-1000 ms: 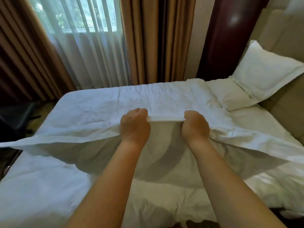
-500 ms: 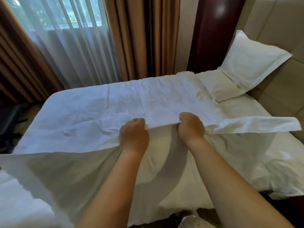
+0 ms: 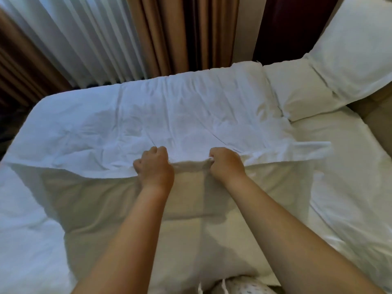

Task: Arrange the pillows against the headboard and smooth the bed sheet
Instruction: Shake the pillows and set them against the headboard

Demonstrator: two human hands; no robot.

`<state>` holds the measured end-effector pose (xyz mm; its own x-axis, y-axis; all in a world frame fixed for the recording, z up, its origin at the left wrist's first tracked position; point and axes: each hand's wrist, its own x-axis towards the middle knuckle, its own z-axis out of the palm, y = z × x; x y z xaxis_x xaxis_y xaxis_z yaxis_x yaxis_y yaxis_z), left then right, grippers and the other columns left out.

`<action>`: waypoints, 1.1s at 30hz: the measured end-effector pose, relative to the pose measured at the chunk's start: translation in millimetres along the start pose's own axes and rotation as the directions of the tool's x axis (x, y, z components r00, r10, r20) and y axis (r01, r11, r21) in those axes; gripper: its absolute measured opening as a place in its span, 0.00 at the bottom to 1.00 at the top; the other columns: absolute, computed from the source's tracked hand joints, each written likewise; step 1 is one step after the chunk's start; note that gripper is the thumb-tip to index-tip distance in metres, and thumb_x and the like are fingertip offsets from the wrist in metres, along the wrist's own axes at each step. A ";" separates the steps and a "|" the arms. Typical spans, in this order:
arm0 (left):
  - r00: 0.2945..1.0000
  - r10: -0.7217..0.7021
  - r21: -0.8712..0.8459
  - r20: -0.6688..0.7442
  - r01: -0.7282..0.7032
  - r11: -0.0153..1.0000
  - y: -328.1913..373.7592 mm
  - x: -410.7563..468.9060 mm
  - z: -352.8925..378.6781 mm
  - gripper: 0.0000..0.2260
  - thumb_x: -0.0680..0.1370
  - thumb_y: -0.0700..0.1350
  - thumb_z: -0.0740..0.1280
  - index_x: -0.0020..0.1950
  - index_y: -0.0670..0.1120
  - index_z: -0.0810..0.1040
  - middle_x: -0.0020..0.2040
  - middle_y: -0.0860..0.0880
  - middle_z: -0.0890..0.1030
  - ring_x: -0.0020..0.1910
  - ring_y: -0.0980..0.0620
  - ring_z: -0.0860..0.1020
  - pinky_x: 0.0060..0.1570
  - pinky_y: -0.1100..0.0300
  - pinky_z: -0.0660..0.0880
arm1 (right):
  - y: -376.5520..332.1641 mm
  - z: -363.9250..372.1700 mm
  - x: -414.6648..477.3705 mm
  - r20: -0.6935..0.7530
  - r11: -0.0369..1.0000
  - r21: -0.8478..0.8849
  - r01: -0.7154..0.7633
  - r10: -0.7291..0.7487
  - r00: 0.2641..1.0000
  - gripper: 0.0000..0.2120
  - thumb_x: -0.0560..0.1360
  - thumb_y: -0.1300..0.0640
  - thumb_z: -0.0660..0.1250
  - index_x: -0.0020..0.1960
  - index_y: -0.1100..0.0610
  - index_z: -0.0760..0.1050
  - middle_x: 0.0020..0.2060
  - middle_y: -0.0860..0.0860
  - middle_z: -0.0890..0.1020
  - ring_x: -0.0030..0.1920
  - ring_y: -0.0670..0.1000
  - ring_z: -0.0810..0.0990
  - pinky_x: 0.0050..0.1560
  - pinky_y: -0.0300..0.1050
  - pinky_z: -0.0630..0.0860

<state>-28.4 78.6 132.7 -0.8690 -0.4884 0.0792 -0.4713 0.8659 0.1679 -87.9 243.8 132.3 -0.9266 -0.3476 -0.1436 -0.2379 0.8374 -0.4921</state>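
A white bed sheet (image 3: 169, 115) lies spread over the far half of the bed, wrinkled, with its near edge lifted off the mattress. My left hand (image 3: 154, 166) grips that edge with curled fingers, and my right hand (image 3: 226, 164) grips it a little to the right. One white pillow (image 3: 301, 96) lies flat at the far right corner of the bed. A second white pillow (image 3: 356, 52) leans upright against the beige padded headboard (image 3: 379, 115) on the right. Under the raised edge the mattress cover shows in shadow.
Brown curtains (image 3: 169, 32) and a sheer white curtain (image 3: 80, 39) hang just beyond the far side of the bed. A dark wooden post (image 3: 282, 26) stands at the far right corner. Spotted fabric (image 3: 239, 286) shows at the bottom edge, close to me.
The view has tipped down and closer to the bed. The lifted sheet edge has come lower, and its right part has settled toward the mattress. Both hands keep their grip.
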 end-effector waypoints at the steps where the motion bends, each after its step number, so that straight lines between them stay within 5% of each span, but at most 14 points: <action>1: 1.000 -0.016 0.004 0.012 0.016 1.000 13.5 4.9 12.7 0.10 0.68 0.34 0.62 0.45 0.47 0.71 0.45 0.48 0.72 0.51 0.44 0.73 0.49 0.53 0.62 | 16.2 4.8 8.6 0.014 1.000 -0.007 0.030 -0.030 0.999 0.10 0.68 0.69 0.59 0.43 0.58 0.74 0.45 0.56 0.79 0.50 0.60 0.76 0.45 0.46 0.68; 3: 0.998 -0.018 -0.003 0.062 0.018 1.000 44.1 10.4 39.8 0.14 0.69 0.36 0.62 0.52 0.47 0.73 0.51 0.48 0.73 0.54 0.45 0.73 0.59 0.47 0.63 | 52.6 16.0 21.2 0.039 0.999 -0.010 0.041 -0.040 0.998 0.16 0.70 0.67 0.60 0.56 0.58 0.76 0.54 0.56 0.79 0.58 0.59 0.75 0.55 0.48 0.72; 6: 0.976 0.087 -0.019 0.198 -0.085 0.996 86.3 8.1 79.2 0.18 0.71 0.37 0.62 0.60 0.47 0.72 0.57 0.47 0.72 0.57 0.45 0.71 0.63 0.47 0.62 | 115.2 34.9 22.3 0.194 0.977 0.053 -0.208 0.194 0.962 0.25 0.75 0.60 0.61 0.72 0.55 0.63 0.66 0.55 0.71 0.66 0.58 0.69 0.65 0.50 0.68; 9: 0.928 0.199 0.029 0.315 -0.219 0.975 116.7 4.3 110.3 0.18 0.72 0.39 0.61 0.62 0.47 0.71 0.61 0.48 0.70 0.58 0.46 0.70 0.58 0.51 0.65 | 182.3 56.7 0.4 0.289 0.855 0.062 -0.515 0.478 0.829 0.28 0.74 0.49 0.65 0.70 0.54 0.61 0.65 0.56 0.70 0.65 0.59 0.69 0.62 0.53 0.70; 11: 0.891 0.247 0.056 0.381 -0.288 0.956 131.9 1.8 125.6 0.18 0.73 0.39 0.61 0.63 0.47 0.71 0.63 0.48 0.69 0.59 0.46 0.69 0.59 0.51 0.65 | 216.5 63.2 -19.1 0.338 0.689 0.105 -0.717 0.653 0.678 0.36 0.69 0.38 0.68 0.70 0.53 0.60 0.63 0.56 0.70 0.64 0.59 0.70 0.61 0.53 0.71; 13: 0.861 0.290 0.070 0.418 -0.349 0.934 144.7 1.3 135.7 0.18 0.73 0.39 0.60 0.63 0.46 0.71 0.63 0.47 0.69 0.58 0.46 0.70 0.57 0.52 0.66 | 239.7 67.0 -36.6 0.418 0.536 0.161 -0.829 0.724 0.549 0.46 0.61 0.29 0.68 0.70 0.53 0.60 0.61 0.55 0.72 0.62 0.59 0.72 0.59 0.53 0.72; 15: 0.831 0.331 0.068 0.447 -0.400 0.914 157.0 3.4 143.9 0.17 0.73 0.39 0.61 0.62 0.45 0.71 0.62 0.46 0.70 0.57 0.45 0.70 0.53 0.54 0.66 | 257.8 71.4 -50.0 0.483 0.436 0.242 -0.867 0.720 0.498 0.51 0.53 0.24 0.69 0.66 0.53 0.65 0.58 0.53 0.75 0.58 0.57 0.76 0.55 0.51 0.75; 17: 0.806 0.353 0.054 0.475 -0.427 0.903 169.2 5.7 150.2 0.16 0.73 0.39 0.61 0.60 0.44 0.72 0.60 0.45 0.71 0.55 0.45 0.71 0.49 0.56 0.66 | 271.3 76.6 -60.3 0.530 0.350 0.343 -0.872 0.694 0.487 0.50 0.50 0.24 0.71 0.63 0.52 0.68 0.56 0.50 0.77 0.55 0.54 0.77 0.50 0.48 0.76; 20: 0.770 0.380 0.060 0.512 -0.474 0.879 187.4 6.8 157.0 0.14 0.72 0.39 0.61 0.57 0.44 0.73 0.58 0.46 0.71 0.52 0.45 0.72 0.47 0.57 0.67 | 277.1 71.6 -65.1 0.636 0.230 0.447 -0.864 0.598 0.488 0.36 0.62 0.35 0.74 0.63 0.52 0.69 0.55 0.49 0.77 0.50 0.50 0.78 0.41 0.43 0.74; 25: 0.728 0.441 0.046 0.524 -0.542 0.839 210.5 1.2 158.3 0.12 0.73 0.39 0.60 0.55 0.44 0.74 0.55 0.47 0.72 0.50 0.46 0.72 0.47 0.58 0.68 | 274.3 71.6 -57.9 0.658 0.156 0.547 -0.822 0.527 0.538 0.28 0.64 0.43 0.77 0.59 0.56 0.78 0.49 0.50 0.84 0.47 0.50 0.84 0.53 0.48 0.80; 28: 0.708 0.477 0.030 0.521 -0.574 0.819 216.2 -2.5 152.4 0.11 0.73 0.40 0.60 0.55 0.44 0.74 0.55 0.47 0.72 0.51 0.47 0.72 0.49 0.57 0.68 | 259.9 69.4 -55.4 0.642 0.106 0.584 -0.805 0.546 0.538 0.25 0.68 0.50 0.76 0.60 0.61 0.77 0.50 0.52 0.84 0.45 0.51 0.83 0.44 0.42 0.79; 33: 0.699 0.515 0.011 0.496 -0.598 0.802 211.2 -7.1 135.5 0.11 0.73 0.40 0.60 0.54 0.43 0.74 0.55 0.47 0.72 0.50 0.47 0.72 0.47 0.58 0.66 | 227.7 59.9 -55.5 0.541 0.256 0.555 -0.791 0.611 0.578 0.22 0.73 0.50 0.69 0.62 0.62 0.73 0.56 0.53 0.79 0.50 0.53 0.76 0.47 0.41 0.71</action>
<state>-142.1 279.7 34.4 -0.9250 0.1581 -0.3456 0.1401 0.9872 0.0765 -73.2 428.6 -23.2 -0.5230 0.0829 -0.8483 0.8339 0.2557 -0.4891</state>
